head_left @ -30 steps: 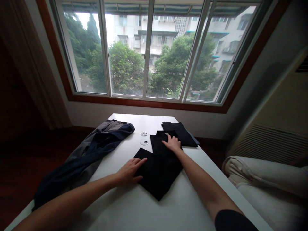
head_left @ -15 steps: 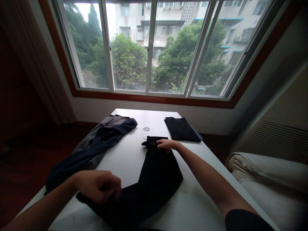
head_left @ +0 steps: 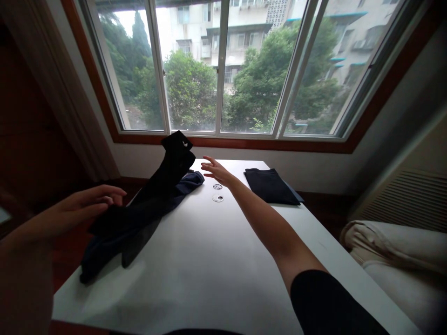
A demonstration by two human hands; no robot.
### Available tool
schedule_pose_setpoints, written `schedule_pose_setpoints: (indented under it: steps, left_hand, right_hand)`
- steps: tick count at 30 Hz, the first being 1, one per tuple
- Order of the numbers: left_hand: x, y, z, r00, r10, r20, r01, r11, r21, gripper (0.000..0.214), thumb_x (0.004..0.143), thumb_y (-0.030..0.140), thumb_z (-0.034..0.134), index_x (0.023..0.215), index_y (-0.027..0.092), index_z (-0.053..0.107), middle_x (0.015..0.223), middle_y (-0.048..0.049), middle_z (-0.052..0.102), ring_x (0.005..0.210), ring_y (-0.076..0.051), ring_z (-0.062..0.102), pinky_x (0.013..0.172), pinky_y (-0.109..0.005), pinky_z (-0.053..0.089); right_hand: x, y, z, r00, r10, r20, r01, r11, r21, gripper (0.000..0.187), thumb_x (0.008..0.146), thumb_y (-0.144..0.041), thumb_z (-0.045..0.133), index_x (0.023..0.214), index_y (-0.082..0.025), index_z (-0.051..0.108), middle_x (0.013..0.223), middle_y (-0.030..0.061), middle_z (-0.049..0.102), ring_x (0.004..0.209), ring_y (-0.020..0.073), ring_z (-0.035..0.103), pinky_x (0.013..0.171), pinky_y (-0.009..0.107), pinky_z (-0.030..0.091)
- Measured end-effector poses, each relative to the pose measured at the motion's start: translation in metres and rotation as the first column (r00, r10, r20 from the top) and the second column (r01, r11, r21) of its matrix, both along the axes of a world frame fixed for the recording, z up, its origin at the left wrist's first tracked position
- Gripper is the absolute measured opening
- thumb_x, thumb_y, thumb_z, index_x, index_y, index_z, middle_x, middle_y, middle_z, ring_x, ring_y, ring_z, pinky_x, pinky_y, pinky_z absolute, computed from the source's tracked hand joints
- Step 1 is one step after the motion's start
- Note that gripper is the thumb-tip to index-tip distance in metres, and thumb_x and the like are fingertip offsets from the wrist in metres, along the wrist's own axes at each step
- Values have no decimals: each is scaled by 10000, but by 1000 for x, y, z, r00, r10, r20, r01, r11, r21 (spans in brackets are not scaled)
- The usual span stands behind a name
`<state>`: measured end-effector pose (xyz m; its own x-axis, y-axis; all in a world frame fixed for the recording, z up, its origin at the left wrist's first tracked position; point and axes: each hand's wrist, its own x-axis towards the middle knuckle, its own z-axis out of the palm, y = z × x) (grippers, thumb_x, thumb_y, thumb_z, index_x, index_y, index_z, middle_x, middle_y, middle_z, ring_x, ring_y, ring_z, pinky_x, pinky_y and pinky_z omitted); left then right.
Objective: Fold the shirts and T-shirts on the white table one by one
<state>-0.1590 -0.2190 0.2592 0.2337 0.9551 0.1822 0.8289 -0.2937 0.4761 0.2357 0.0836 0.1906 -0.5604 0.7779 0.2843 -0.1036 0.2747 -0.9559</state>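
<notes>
Head view, taking the nearer round disc [head_left: 216, 198] in the bench [head_left: 216, 260] as landmark. You had the black garment [head_left: 150, 197] on the near side of the disc half a second ago; it now lies left of it, over the navy garment [head_left: 188, 182], its far end raised, whether propped or airborne you cannot tell. Your right hand [head_left: 219, 173], just beyond the disc, has fingers spread, nothing in them. Your left hand [head_left: 84, 200], well left, has thumb and bent fingers apart, no cloth seen between; contact unclear. The folded dark garment [head_left: 272, 186] remains right of the disc. Inference: the black garment now groups with the loose clothing, not the folded.
</notes>
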Motion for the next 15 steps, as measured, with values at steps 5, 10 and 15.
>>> schedule_pose_setpoints:
  steps: [5,10,15]
  left_hand:
    - [3,61,-75,1000,-20,-6,20,999,-39,591,904,681,602,1302,258,707,1435,-68,630,1354,-314,544,1182,-429,413]
    - [-12,135,-164,965,178,-194,-175,984,29,775,879,706,484,1384,136,628,1488,-160,581,1444,-350,452,1238,-482,303]
    - [12,168,-214,901,286,-327,-333,938,-97,973,868,735,484,1636,157,337,1684,-190,313,1551,-411,263,1189,-603,309]
  right_hand:
    - [31,23,-52,908,-230,349,178,968,176,283,965,-393,643,1159,-207,729,1214,82,730,1100,218,658,941,340,528]
    - [111,44,-94,408,-665,625,516,733,443,319,990,-340,568,1242,-201,705,1270,121,699,1170,258,632,1008,354,474]
    - [189,46,-128,-75,-771,633,667,433,606,525,973,-461,599,1422,-189,580,1378,219,571,1287,354,521,1028,468,434]
